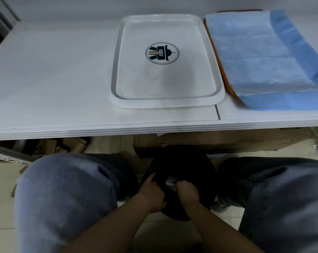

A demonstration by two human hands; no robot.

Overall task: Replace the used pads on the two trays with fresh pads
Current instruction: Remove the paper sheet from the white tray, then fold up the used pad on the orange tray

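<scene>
Both hands — left hand (151, 193), right hand (188, 192) — are gripping a black bin bag (180, 165). Blue pad (260, 57) is lying limp, light — best lifted by corners; white tray (116, 73) bare.

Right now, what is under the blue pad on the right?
An orange tray lies under the blue pad; only its left edge and a strip at the far edge show. The pad covers the rest, so the tray's surface cannot be seen.
</scene>
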